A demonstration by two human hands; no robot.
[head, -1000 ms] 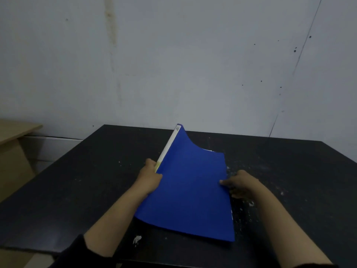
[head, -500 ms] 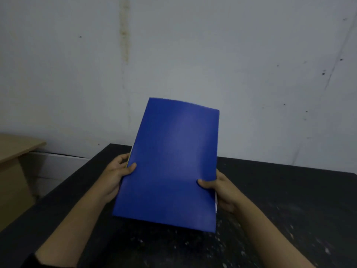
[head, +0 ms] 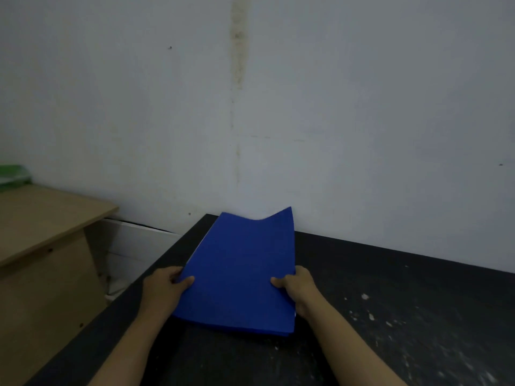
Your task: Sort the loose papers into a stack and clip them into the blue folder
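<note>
The blue folder (head: 239,271) is closed and held low over the far left corner of the black table (head: 390,316), its far edge bowed upward near the wall. My left hand (head: 164,288) grips its left edge with the thumb on the cover. My right hand (head: 298,288) grips its right edge the same way. A thin white line of paper edges shows along the folder's left side; the papers inside are otherwise hidden.
A light wooden desk (head: 41,227) stands lower to the left, with something green (head: 12,176) on its far end. A gap separates it from the table. The white wall rises right behind the table. Pale specks mark the table's right part.
The folder was closed flat on the table, then lifted upright in both hands, and now it is lowered and tilted flatter near the table's far left corner. The view has turned left.
</note>
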